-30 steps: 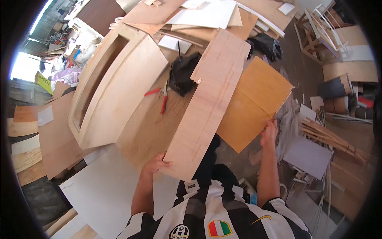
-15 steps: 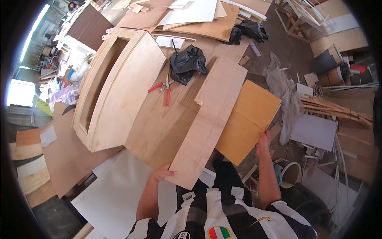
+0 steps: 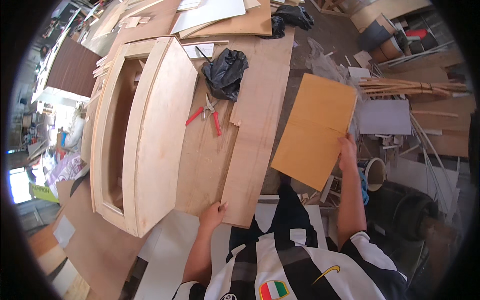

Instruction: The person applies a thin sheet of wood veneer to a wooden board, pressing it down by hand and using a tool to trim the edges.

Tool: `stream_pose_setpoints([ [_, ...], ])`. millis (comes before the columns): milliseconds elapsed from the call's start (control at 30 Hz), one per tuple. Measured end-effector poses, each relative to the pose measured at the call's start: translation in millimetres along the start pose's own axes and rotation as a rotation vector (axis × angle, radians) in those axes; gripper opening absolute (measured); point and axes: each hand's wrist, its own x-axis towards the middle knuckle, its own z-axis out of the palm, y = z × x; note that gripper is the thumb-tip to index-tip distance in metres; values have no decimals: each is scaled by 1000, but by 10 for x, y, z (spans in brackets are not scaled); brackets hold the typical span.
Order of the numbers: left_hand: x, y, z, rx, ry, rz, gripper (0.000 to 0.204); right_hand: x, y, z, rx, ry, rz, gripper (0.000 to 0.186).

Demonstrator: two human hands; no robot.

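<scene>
My left hand (image 3: 212, 215) is closed on the near left corner of a long pale plywood strip (image 3: 255, 145), its thumb on top. The strip lies along the right side of the workbench and has a notch in its left edge. Off to the right, my right hand (image 3: 347, 151) grips the right edge of a yellow-brown rectangular panel (image 3: 315, 127), which it holds up beside the bench. A crease or line crosses the panel's face. Left of the strip lie red-handled pliers or snips (image 3: 206, 115), jaws pointing away, and a crumpled black plastic bag (image 3: 225, 74).
A long wooden box frame (image 3: 162, 135) with a recessed opening takes up the bench's left part. Sheets of board (image 3: 220, 17) are stacked at the far end. To the right are bundled wood strips (image 3: 405, 87), a white panel (image 3: 384, 116) and a bucket (image 3: 375, 174).
The plywood strip has come down to lie along the bench edge, no longer overlapping the yellow-brown panel. My right hand has raised the panel away from me. The whole view has turned somewhat.
</scene>
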Motion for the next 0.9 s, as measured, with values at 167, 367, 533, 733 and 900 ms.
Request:
stream_pose_setpoints([
  [167,21,169,-478,461,7,-125,63,-533,-204,-61,-24,27,118,33],
  [367,455,762,-825,-61,523,454,65,-684,660,655,29,-207,320,52],
  [533,974,930,-427,-146,598,431,64,-744,1331,1194,-33,-302,431,44],
  [733,1064,934,-388,-388,528,199,64,-728,1295,1394,104,-349,404,46],
  [900,1082,770,-293,-356,651,255,59,-611,1249,1550,84,-388,346,46],
])
